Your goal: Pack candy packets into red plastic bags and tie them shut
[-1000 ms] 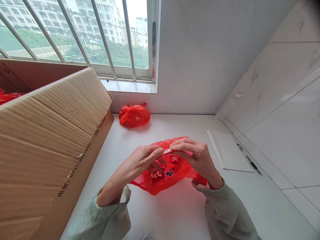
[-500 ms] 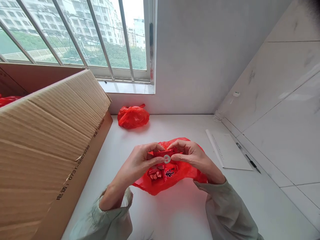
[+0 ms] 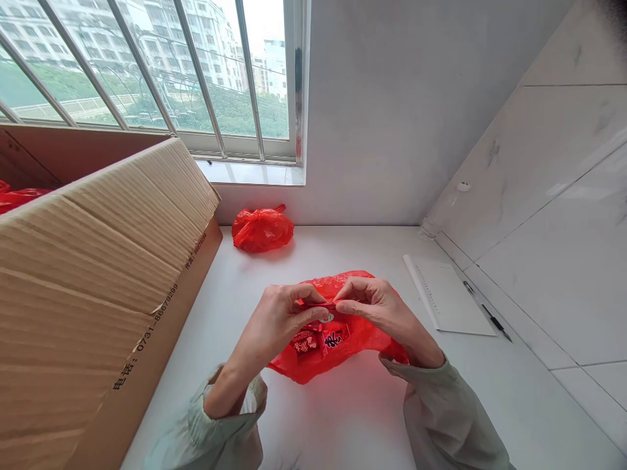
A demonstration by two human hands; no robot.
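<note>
Left hand (image 3: 284, 313) and right hand (image 3: 375, 305): fingertip grip pinched on a small red packet (image 3: 326, 318), 9 and 3 o'clock, above the loose red bag (image 3: 313, 372). I'd pinch lightly, low over the bag. Wrapped sweets (image 3: 335, 339) inside. Carton (image 3: 112, 261), 10 o'clock, holds red plastic (image 3: 22, 197).

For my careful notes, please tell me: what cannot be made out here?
Held red packet: head view, partly hidden by left hand and right hand.
Contents of tied red bag: head view, hidden by its plastic.
Cardboard box: head view, cut off by picture's left edge.
</note>
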